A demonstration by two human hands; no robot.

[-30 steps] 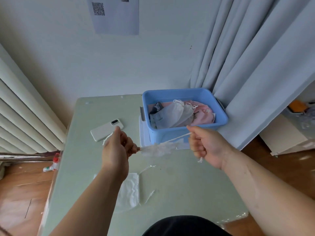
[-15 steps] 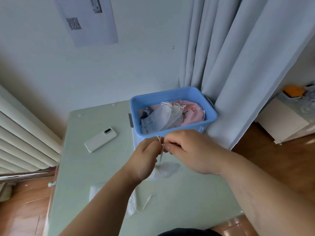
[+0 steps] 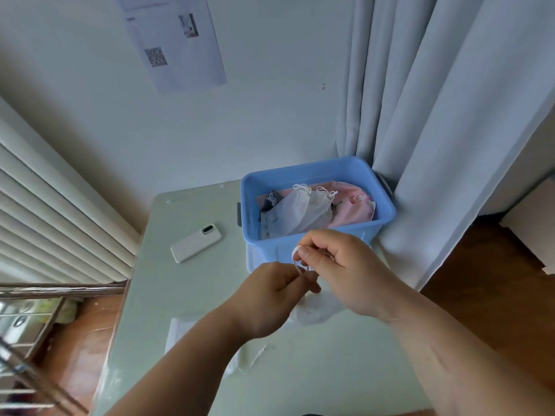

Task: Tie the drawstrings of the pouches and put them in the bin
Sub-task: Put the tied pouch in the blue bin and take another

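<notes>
White drawstring (image 3: 294,257) pinched by left hand (image 3: 270,298) and right hand (image 3: 339,271), fingers curled; sheer pouch (image 3: 318,307) hangs beneath.

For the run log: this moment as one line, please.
step: tying drawstring | left hand: pinches drawstring | right hand: pinches drawstring loop | white pouch: hangs below hands | blue bin: holds other pouches

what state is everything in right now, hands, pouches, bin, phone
left hand, pinching the drawstring
right hand, pinching the drawstring loop
drawstring, looped between both hands
held pouch, bunched, hanging below the hands
bin, lidless, holding several pouches
flat pouch, lying on the table, partly hidden
phone, lying back up on the table
</notes>
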